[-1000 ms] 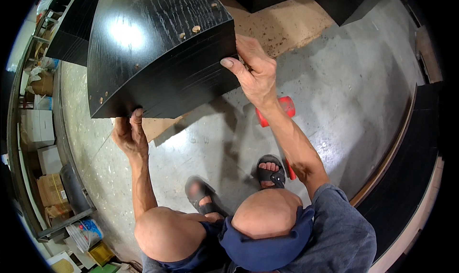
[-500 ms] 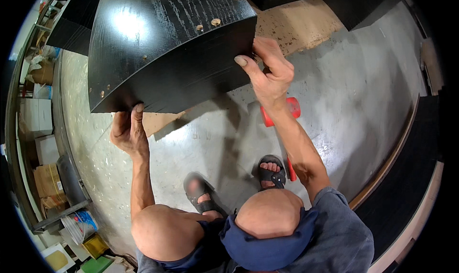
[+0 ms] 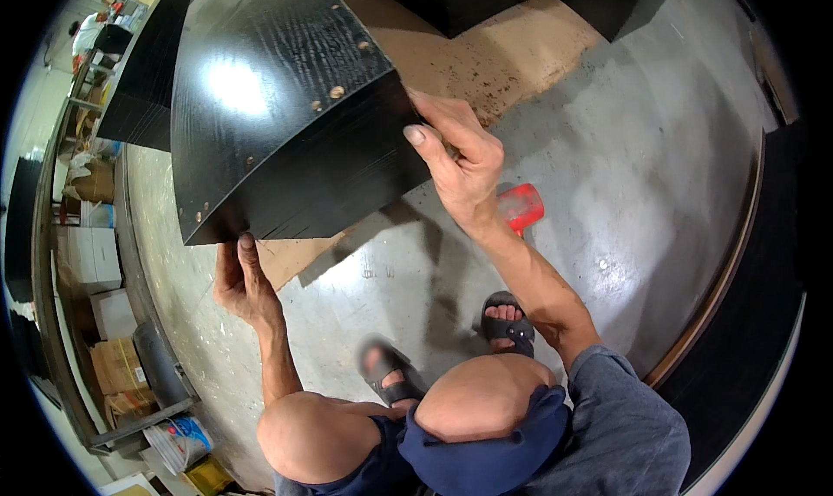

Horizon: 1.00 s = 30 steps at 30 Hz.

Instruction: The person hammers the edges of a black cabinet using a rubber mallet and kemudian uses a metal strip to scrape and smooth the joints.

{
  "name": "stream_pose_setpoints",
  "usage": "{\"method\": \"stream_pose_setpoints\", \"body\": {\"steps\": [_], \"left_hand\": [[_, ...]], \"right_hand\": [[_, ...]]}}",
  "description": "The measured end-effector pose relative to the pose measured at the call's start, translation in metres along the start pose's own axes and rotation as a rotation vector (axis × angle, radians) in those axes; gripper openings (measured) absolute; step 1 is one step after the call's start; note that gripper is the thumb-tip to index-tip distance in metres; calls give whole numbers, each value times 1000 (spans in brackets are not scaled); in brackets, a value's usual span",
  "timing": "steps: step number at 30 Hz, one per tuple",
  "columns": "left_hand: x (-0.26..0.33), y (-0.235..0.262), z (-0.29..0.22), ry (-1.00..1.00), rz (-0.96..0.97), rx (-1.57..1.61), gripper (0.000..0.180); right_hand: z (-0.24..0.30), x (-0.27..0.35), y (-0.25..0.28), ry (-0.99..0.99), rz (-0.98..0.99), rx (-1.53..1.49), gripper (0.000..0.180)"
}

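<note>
A large black wooden box-like furniture piece point(image 3: 286, 79), with wood grain and several small drilled holes along its edge, fills the upper left. My left hand point(image 3: 247, 288) pinches the lower edge of its front panel near the left corner, thumb on the outer face. At the panel's right end, my right hand point(image 3: 460, 153) grips the edge, its thumb on the front and its fingers curled behind. Where those fingertips rest is hidden. Behind my right forearm, a red mallet point(image 3: 521, 205) lies on the floor, its handle mostly covered.
Brown cardboard point(image 3: 495, 49) lies under the piece, with more black panels point(image 3: 442, 1) standing on it. To the left runs a shelf point(image 3: 130, 210) with boxes and a bucket point(image 3: 178, 444). Dark boards point(image 3: 746, 322) line the right side. My sandalled feet are on the grey floor point(image 3: 607, 175).
The whole view has shifted. The black piece sits further left relative to the floor and is turned slightly, with both hands still gripping it. More of the mallet's head shows beside my right forearm.
</note>
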<state>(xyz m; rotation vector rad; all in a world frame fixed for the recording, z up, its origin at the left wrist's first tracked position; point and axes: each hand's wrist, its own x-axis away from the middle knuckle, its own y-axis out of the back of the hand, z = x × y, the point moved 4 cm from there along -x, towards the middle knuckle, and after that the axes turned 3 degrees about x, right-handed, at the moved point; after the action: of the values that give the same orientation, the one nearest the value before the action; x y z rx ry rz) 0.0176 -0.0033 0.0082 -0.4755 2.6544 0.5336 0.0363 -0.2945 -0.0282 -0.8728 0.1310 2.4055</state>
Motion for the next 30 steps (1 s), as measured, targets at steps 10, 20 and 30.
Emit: {"method": "stream_pose_setpoints", "body": {"steps": [10, 20, 30], "left_hand": [[-2, 1, -7, -28, 6, -107, 35], [-2, -1, -6, -64, 40, -265, 34], [-18, 13, 11, -19, 53, 22, 19]], "right_hand": [[6, -6, 3, 27, -39, 22, 24], [8, 1, 4, 7, -76, 84, 28], [-17, 7, 4, -186, -41, -302, 25]]}}
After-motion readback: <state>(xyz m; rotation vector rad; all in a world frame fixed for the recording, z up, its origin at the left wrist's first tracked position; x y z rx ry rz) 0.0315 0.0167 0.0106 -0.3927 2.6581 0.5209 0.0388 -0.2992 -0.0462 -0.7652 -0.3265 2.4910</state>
